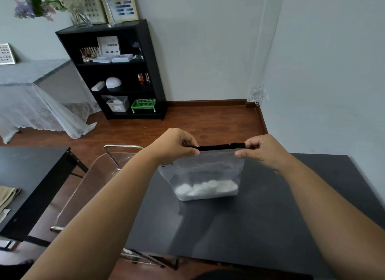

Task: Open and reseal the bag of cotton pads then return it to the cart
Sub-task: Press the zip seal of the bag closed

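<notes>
Bag of cotton pads [203, 175] — upright on the tabletop [250, 227]
Translucent, black zip strip on top, white pads at the bottom — clear cart [116, 154] just beside.

The left hand [174, 144] covers the left end of the bag's [203, 175] black zip strip [216, 147]; the right hand [262, 152] covers its right end, so whether the strip is sealed there cannot be told. The pads [206, 188] blur through the frosted plastic into 1 white mass, too soft to count. The left forearm hides much of the clear cart [100, 175]. Both arms are cut off by the bottom edge. Items on the black shelf [116, 71] are too small to identify.
</notes>
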Tool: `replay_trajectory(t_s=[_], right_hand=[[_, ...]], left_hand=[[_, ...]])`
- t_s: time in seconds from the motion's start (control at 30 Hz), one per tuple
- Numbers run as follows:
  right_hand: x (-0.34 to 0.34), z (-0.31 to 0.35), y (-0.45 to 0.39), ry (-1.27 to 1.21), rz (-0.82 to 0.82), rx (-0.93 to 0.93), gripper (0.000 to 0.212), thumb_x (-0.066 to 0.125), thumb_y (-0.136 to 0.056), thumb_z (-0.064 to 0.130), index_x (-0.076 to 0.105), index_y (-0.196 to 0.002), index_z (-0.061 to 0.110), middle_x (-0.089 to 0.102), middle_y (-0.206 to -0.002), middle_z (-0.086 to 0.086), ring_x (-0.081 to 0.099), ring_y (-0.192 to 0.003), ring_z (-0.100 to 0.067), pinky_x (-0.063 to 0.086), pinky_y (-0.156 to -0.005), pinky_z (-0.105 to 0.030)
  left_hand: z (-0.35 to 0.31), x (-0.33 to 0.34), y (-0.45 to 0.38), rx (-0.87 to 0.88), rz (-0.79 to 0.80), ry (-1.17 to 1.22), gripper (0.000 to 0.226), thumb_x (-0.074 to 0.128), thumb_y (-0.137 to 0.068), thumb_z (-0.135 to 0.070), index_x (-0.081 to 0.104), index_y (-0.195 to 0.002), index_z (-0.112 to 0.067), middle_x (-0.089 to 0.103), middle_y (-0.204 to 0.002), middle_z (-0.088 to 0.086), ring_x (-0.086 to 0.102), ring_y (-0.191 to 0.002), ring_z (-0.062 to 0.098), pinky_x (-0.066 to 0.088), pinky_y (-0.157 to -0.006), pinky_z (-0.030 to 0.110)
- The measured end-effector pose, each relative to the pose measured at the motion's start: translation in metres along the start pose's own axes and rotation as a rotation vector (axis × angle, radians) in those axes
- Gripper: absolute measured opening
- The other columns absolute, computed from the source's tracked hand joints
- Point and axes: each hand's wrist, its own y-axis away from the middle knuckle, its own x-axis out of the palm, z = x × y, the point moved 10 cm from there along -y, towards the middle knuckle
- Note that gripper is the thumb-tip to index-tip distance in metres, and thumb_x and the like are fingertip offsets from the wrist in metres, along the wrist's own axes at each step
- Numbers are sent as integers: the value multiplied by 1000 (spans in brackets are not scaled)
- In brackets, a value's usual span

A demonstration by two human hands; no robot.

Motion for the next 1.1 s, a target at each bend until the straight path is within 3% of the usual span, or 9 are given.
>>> replay_trajectory(t_s=[0.07,0.2,0.33,0.47,0.67,0.83,1.1], right_hand=[[1,-2,1,30,5,15,34,85,-62,46,61,-50,25,45,-49,19,39,-48,3,34,-59,-18],[0,-4,2,55,21,15,28,80,-75,38,66,-52,31,50,-48,23,45,-48,8,33,-60,-18],[1,-5,3,-5,39,-11,30,79,-75,37,66,-59,15,47,-57,6,40,-57,-6,35,-60,-19],[2,-4,4,-37,48,-27,49,79,-69,44,64,-72,-3,50,-68,-9,43,-67,-17,37,-68,-28],[7,-3,4,-86,57,-26,28,79,-78,25,62,-62,10,52,-70,-11,45,-71,-22,39,-74,-33],[9,-1,7,-132,63,-3,7,79,-76,31,76,-72,26,66,-66,9,55,-65,-4,47,-66,-17],[8,2,7,-90,-34,-44,11,78,-81,20,75,-71,24,68,-71,3,60,-73,-12,48,-73,-27]], left_hand=[[0,3,-1,2,19,5,10,81,-76,-33,73,-72,-36,70,-67,-19,63,-64,-6,43,-53,7],[1,5,-3,-24,47,12,8,79,-78,-34,74,-73,-37,71,-70,-21,64,-66,-5,42,-54,5],[0,6,-6,-18,54,-3,8,80,-77,-35,73,-73,-37,71,-69,-18,65,-66,-5,43,-54,5],[-4,8,-7,3,76,-28,10,80,-76,-39,75,-83,-35,72,-76,-15,65,-72,-3,47,-61,12],[-17,15,-11,26,107,-54,6,80,-77,-37,75,-81,-35,70,-73,-20,63,-70,-7,45,-57,7],[-19,16,-12,36,83,-64,6,78,-79,-36,75,-81,-31,70,-74,-16,63,-71,-4,46,-61,14],[-25,19,-12,49,66,-67,6,77,-80,-33,72,-82,-30,70,-83,-11,65,-80,8,54,-73,30]])
